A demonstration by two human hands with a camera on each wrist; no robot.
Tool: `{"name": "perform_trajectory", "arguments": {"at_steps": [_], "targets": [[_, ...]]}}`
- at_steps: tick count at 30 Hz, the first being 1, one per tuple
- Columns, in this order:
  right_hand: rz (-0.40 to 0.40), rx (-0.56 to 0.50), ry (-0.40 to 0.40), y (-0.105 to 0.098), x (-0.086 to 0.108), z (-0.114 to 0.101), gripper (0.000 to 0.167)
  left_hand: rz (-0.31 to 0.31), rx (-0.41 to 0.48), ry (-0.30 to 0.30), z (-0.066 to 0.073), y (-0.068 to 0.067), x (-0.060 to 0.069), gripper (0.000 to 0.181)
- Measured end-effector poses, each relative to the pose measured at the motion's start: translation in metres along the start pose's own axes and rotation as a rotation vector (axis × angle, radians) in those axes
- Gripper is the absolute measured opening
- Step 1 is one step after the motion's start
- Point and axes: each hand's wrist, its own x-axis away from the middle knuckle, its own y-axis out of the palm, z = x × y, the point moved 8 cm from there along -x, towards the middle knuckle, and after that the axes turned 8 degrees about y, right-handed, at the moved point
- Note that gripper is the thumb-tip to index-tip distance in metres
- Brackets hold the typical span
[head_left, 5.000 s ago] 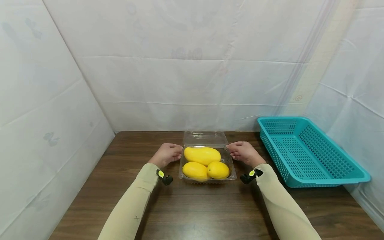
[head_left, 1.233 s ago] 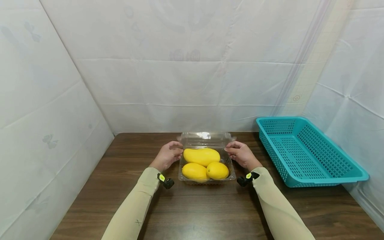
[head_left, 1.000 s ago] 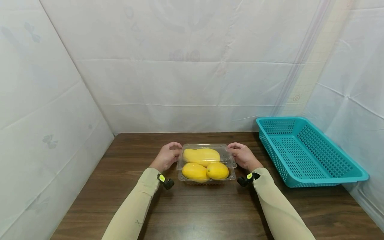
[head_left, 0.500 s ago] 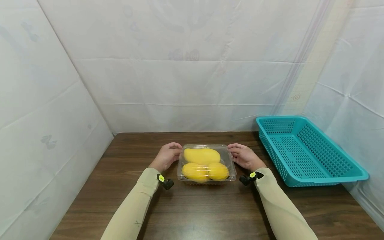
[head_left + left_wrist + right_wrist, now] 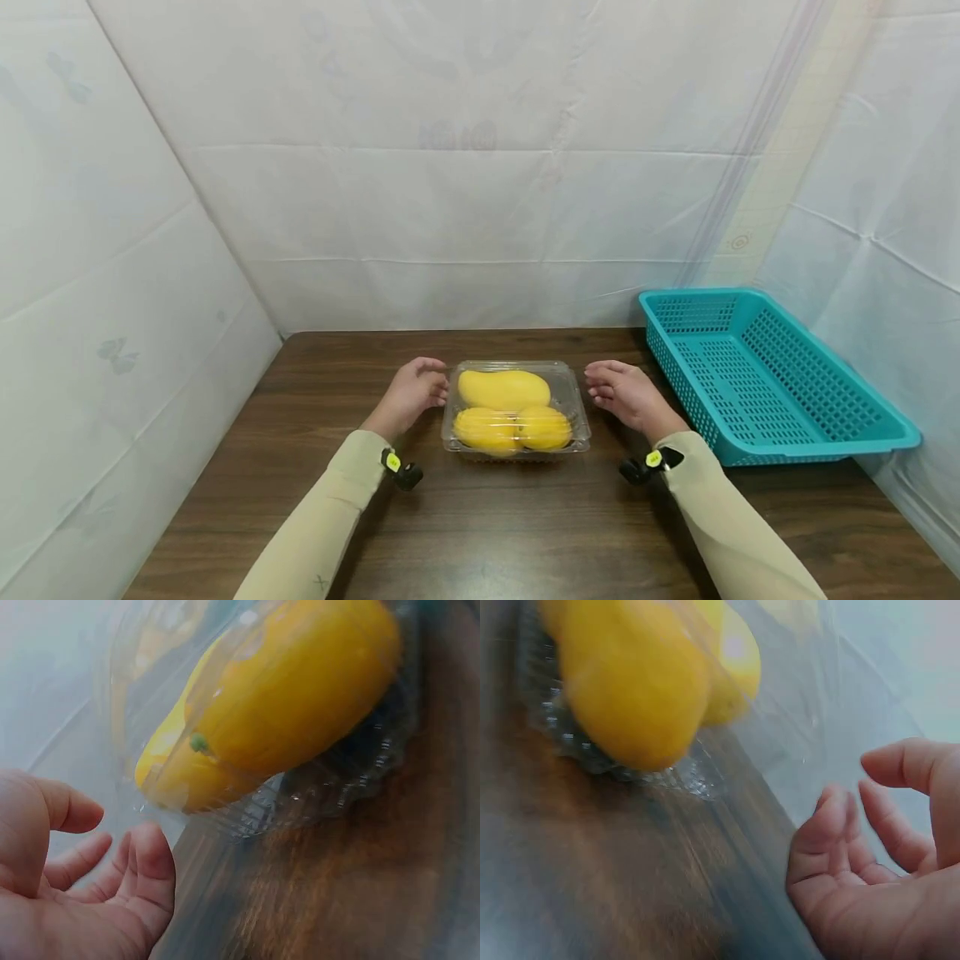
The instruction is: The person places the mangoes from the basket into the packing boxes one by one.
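A clear plastic clamshell box [image 5: 567,392] stands on the table with its lid down over three yellow mangoes [image 5: 504,389]. One mango lies across the back, the other two side by side in front. In the head view, my left hand [image 5: 415,395] is just off the box's left side, its fingers loosely bent around nothing. On the opposite side my right hand [image 5: 626,395] is likewise apart from the box, thumb and fingers separated. Both wrist views show a gap between the fingers and the plastic. Whether the lid's edge is fastened, I cannot tell.
To the right, a turquoise plastic basket [image 5: 813,452] with perforated walls stands near the table's right edge. The dark wooden table [image 5: 487,525] meets white sheeting [image 5: 450,208] at the back, with more sheeting on both sides.
The lid stood raised behind the mangoes and has swung forward and down over them. Both hands have since drawn outward, away from the box's sides.
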Motion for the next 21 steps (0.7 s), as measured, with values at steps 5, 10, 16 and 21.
{"name": "perform_trajectory", "arguments": {"at_steps": [5, 10, 16, 21], "targets": [[-0.078, 0.146, 0.026, 0.009, 0.028, 0.003, 0.041, -0.025, -0.118, -0.021, 0.006, 0.001, 0.017, 0.032], [-0.12, 0.121, 0.075, 0.014, 0.049, 0.01, 0.046, -0.061, -0.127, -0.061, 0.008, 0.005, 0.035, 0.036], [-0.174, 0.054, 0.121, 0.022, 0.066, 0.019, 0.047, -0.119, -0.042, -0.115, 0.008, 0.011, 0.057, 0.042], [-0.195, 0.077, 0.139, 0.026, 0.073, 0.023, 0.045, -0.188, 0.018, -0.176, 0.004, 0.018, 0.07, 0.045]]}}
